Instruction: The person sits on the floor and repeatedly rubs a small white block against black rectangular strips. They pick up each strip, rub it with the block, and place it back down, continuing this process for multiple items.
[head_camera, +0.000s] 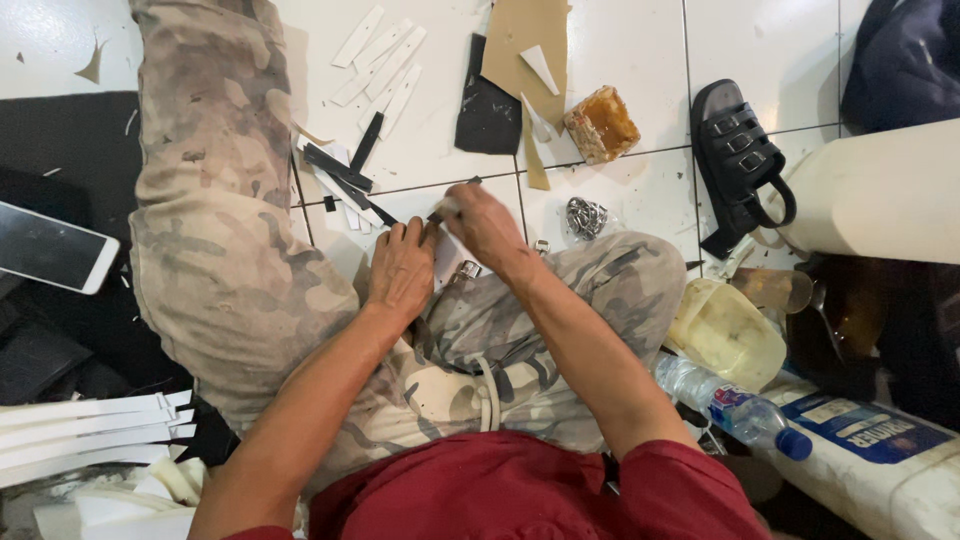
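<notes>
I sit on a white tiled floor in camouflage trousers (215, 230). My left hand (402, 268) lies flat, pressing down a white strip (444, 258) on the floor between my legs. My right hand (482, 222) is closed around a small tool with a dark tip (452, 196) and holds it against the same strip, just beyond my left fingertips. The part of the strip under my hands is hidden.
White and black cut strips (372, 70) lie ahead, with brown card (525, 45), a black sheet (487, 115) and a brown block (602, 124). A phone (50, 248) lies left. A black sandal (735, 150), plastic bottle (730, 405), yellowish container (728, 335) and white roll (880, 195) crowd the right.
</notes>
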